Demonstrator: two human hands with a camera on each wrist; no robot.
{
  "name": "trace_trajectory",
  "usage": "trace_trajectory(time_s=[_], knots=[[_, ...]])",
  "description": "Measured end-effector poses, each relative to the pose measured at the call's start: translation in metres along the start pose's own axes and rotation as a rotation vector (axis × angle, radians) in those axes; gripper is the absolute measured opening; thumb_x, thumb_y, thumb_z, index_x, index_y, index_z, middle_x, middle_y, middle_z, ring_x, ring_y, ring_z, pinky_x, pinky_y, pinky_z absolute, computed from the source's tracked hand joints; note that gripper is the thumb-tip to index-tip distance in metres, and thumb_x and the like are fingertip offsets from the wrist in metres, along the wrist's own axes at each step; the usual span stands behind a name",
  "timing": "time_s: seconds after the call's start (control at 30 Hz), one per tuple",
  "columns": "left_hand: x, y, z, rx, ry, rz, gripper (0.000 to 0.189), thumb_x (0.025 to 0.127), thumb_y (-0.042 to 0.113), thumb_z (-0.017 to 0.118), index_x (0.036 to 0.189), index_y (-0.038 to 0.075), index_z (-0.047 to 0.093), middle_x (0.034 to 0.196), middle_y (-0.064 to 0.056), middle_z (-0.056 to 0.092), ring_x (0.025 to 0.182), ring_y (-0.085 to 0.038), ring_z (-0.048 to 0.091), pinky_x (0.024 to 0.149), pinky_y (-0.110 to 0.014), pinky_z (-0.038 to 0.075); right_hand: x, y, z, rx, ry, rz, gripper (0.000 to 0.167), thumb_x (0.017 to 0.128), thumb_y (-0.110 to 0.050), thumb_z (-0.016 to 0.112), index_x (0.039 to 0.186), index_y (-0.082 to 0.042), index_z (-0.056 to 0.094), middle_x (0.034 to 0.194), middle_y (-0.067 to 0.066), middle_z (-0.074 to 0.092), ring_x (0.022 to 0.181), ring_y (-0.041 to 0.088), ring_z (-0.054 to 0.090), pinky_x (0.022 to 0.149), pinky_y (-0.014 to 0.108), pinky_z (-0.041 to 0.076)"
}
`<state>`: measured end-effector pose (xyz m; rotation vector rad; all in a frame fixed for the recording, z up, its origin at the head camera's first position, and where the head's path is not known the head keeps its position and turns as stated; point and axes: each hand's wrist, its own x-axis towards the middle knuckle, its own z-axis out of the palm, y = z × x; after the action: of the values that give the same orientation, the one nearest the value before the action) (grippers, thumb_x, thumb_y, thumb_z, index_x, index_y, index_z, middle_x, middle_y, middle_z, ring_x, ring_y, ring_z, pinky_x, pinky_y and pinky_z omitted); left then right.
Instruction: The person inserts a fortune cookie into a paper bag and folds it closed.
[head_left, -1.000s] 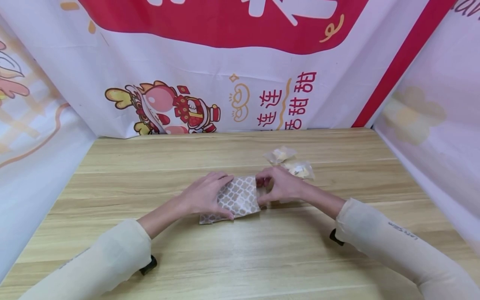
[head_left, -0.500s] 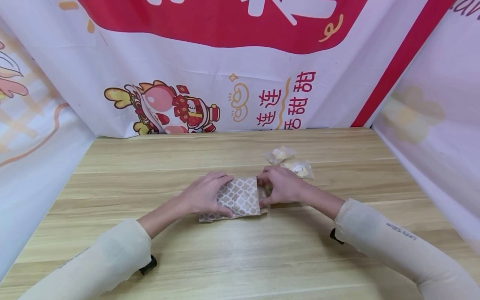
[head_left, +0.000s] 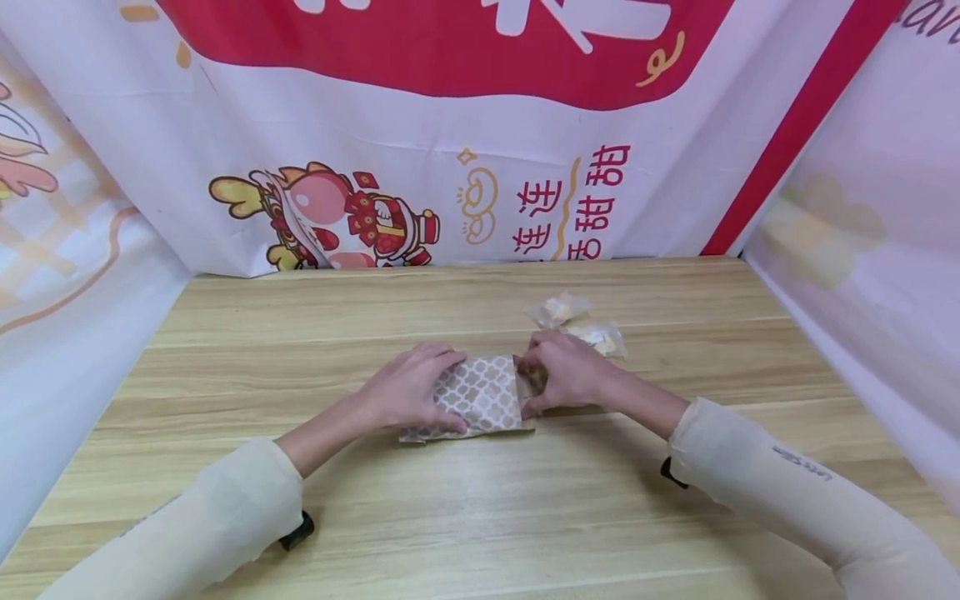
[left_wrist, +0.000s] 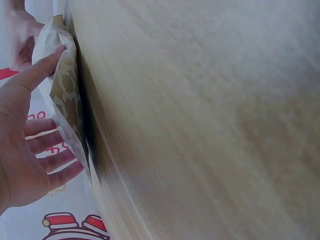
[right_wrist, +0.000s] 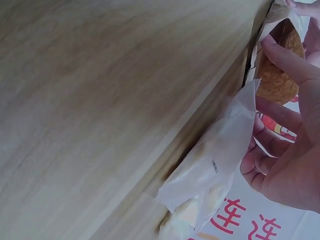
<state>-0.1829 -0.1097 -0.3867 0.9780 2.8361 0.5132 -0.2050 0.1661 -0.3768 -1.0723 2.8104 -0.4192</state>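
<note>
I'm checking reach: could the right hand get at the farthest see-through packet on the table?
Probably yes. The farthest packet lies beyond the right hand, its top seemingly uncovered; the hand would first leave the mouth of the patterned bag.

The head view is bright, with soft glare on the tabletop (head_left: 468,496) at lower centre; both wrist views are dimmer, the tabletop blurred there.

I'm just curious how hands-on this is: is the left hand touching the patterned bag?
Touching: the left wrist view shows the left hand with its thumb lying on the patterned bag.
</note>
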Motion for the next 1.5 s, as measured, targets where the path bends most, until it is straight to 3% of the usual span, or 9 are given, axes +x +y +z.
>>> trace_trajectory(time_s=[0.2,0.4,0.8,1.1,1.5], knots=[[0.0,0.002,0.0,0.02,-0.001,0.001,0.107,0.067,0.058,0.092,0.148,0.001,0.053,0.149,-0.019,0.055,0.135,-0.036,0.052,0.116,-0.054,0.042,-0.002,0.002,-0.005,0.033,-0.016,0.032,0.06,0.067,-0.045,0.096,0.113,-0.01,0.079,0.101,0.001,0.068,0.088,0.017,0.059,0.075,0.032,0.053],[0.001,0.003,0.001,0.03,0.006,0.007,0.106,0.067,0.058,0.092,0.147,0.0,0.054,0.147,-0.018,0.056,0.134,-0.036,0.053,0.116,-0.054,0.043,-0.009,0.009,-0.018,0.089,0.025,0.102,0.059,0.073,-0.037,0.095,0.12,-0.008,0.076,0.119,0.008,0.071,0.105,0.027,0.066,0.091,0.045,0.058],[0.001,0.002,0.001,0.031,0.023,0.011,0.105,0.065,0.058,0.093,0.146,0.002,0.056,0.144,-0.016,0.059,0.133,-0.035,0.055,0.115,-0.053,0.045,-0.026,0.037,-0.027,0.153,0.084,0.09,0.054,0.077,-0.022,0.093,0.122,0.001,0.073,0.123,0.015,0.071,0.115,0.035,0.064,0.099,0.052,0.055],[0.001,0.001,0.001,0.035,0.019,0.012,0.104,0.067,0.058,0.092,0.146,0.001,0.055,0.143,-0.017,0.059,0.132,-0.035,0.055,0.114,-0.053,0.045,-0.04,0.054,-0.03,0.158,0.103,0.076,0.051,0.077,-0.019,0.092,0.119,0.003,0.073,0.112,0.016,0.072,0.102,0.035,0.067,0.09,0.055,0.057],[0.001,0.002,0.001,0.034,0.012,0.001,0.104,0.067,0.058,0.092,0.146,0.002,0.055,0.146,-0.018,0.057,0.134,-0.036,0.053,0.115,-0.054,0.044,-0.048,0.074,-0.036,0.093,0.167,0.213,0.043,0.083,-0.013,0.085,0.12,0.004,0.073,0.118,0.021,0.07,0.115,0.042,0.062,0.103,0.061,0.05]])
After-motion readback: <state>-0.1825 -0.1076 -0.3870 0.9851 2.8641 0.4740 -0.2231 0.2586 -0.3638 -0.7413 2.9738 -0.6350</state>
